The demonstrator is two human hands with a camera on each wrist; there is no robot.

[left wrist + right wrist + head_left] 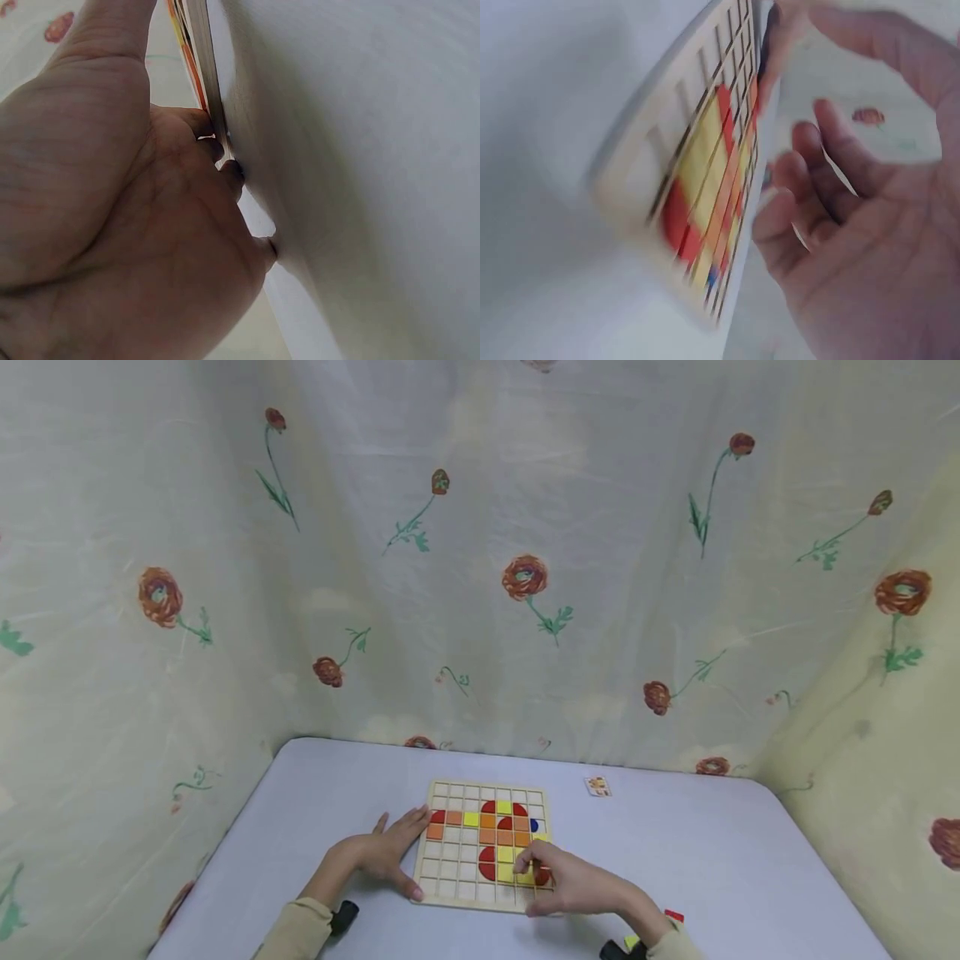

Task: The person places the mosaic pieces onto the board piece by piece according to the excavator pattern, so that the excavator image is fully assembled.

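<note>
A square wooden grid board [457,887] lies on the table, with red, orange, yellow and blue tiles in part of its cells. My left hand [390,853] steadies the board's left side, fingers spread along the edge and thumb at the near left corner. In the left wrist view its fingertips [234,176] meet the wooden side of the board [212,75]. Over the near right part of the board hovers my right hand [573,881], fingers loosely bent. The right wrist view shows a gap between its thumb and fingers [799,176], nothing held, and the tiles [705,161] beside it.
A small printed card [597,787] lies beyond the board to the right. Near my right wrist, partly covered by the forearm, are a red piece [674,915] and a yellow piece [632,941]. Flower-patterned curtains [480,693] surround the white table [720,852].
</note>
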